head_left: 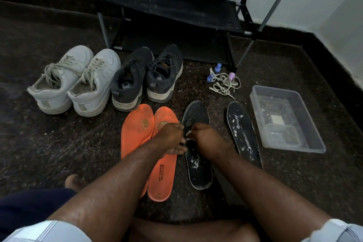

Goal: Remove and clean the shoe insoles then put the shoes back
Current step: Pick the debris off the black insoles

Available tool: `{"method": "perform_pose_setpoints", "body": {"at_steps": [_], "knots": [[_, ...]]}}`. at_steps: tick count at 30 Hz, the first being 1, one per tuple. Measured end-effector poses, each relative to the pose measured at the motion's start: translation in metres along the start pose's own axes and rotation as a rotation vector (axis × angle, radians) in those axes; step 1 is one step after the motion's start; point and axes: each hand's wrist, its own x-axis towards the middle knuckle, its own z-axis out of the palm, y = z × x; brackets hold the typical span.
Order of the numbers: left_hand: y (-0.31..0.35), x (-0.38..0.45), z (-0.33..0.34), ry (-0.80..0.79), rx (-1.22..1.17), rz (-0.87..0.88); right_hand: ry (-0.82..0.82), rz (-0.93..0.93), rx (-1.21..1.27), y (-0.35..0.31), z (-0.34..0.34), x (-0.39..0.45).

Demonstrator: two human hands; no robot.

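Head view: a black insole [197, 155] is steadied by the left hand [172, 139]; something small and white is pinched by the right hand [206, 139]. Residue is best rubbed off firmly, heelward.

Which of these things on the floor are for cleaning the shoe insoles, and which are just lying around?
For the job: orange insoles, black insoles, white shoes, dark shoes, shoe rack, plastic tub.

Just lying about: loose laces, small blue and pink caps.

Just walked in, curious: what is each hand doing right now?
Left hand: fingers rest on the black insole; whether they hold anything cannot be told.
Right hand: curled, pinching something small and white.
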Motion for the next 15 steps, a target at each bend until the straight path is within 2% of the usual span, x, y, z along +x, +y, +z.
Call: {"method": "perform_pose_setpoints", "body": {"at_steps": [2, 5, 6, 9, 15], "knots": [[0.0, 0.0, 0.001, 0.002, 0.003, 0.002, 0.031, 0.003, 0.005, 0.007, -0.003, 0.004], [-0.001, 0.001, 0.001, 0.007, 0.003, 0.013, 0.091, 0.185, -0.009, 0.02, -0.009, 0.002], [-0.001, 0.002, 0.001, 0.01, 0.003, 0.014, 0.079, 0.182, -0.024, 0.018, -0.008, 0.001], [-0.002, 0.005, 0.0, 0.006, 0.016, 0.013, -0.007, -0.001, -0.047, 0.001, 0.0, -0.003], [-0.003, 0.006, -0.001, 0.007, -0.007, 0.004, 0.023, 0.067, 0.049, 0.01, -0.009, 0.001]]}}
